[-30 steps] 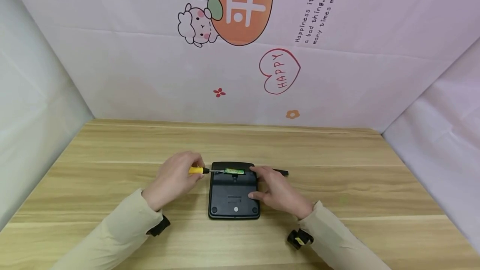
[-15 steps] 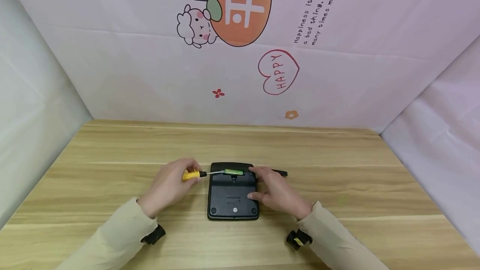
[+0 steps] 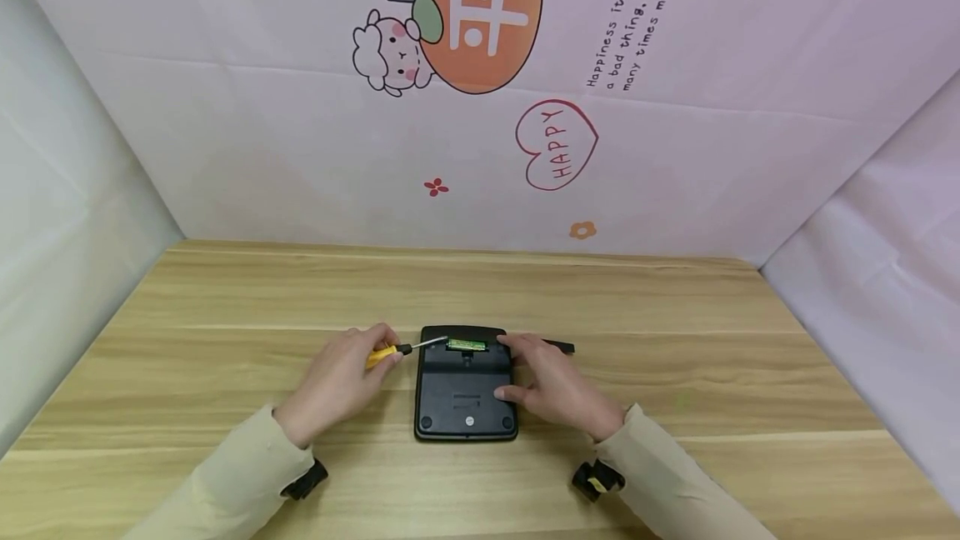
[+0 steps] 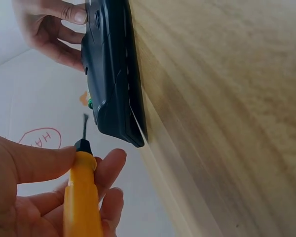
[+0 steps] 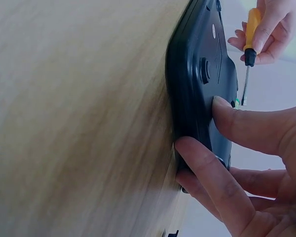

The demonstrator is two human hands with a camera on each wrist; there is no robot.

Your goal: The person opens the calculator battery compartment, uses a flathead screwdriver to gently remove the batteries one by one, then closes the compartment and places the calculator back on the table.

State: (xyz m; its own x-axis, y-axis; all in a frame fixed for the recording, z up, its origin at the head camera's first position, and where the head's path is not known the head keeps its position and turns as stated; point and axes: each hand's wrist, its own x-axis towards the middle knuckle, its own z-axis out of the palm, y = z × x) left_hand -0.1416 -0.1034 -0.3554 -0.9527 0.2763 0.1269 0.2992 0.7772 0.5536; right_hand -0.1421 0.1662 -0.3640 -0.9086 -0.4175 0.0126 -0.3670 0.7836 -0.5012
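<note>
A black calculator [image 3: 465, 394] lies face down on the table, its battery slot uncovered. In that slot sits a green battery [image 3: 467, 345]. My left hand [image 3: 337, 377] pinches the yellow handle of a screwdriver [image 4: 81, 192] between thumb and fingers. The screwdriver's metal tip is above the calculator near the battery's left end, apart from it in both wrist views. My right hand [image 3: 558, 382] grips the calculator's right side, thumb [image 5: 246, 126] on its back and fingers along its edge.
Right of the calculator, partly behind my right hand, lies a thin black strip [image 3: 558, 346], perhaps the battery cover. The wooden table [image 3: 675, 323] meets a white printed cloth [image 3: 330, 165] at the back. White cloth also hangs at both sides.
My left hand has drawn back left and slightly down with the screwdriver. Its tip has tilted up off the battery's end. The right hand and calculator have stayed in place.
</note>
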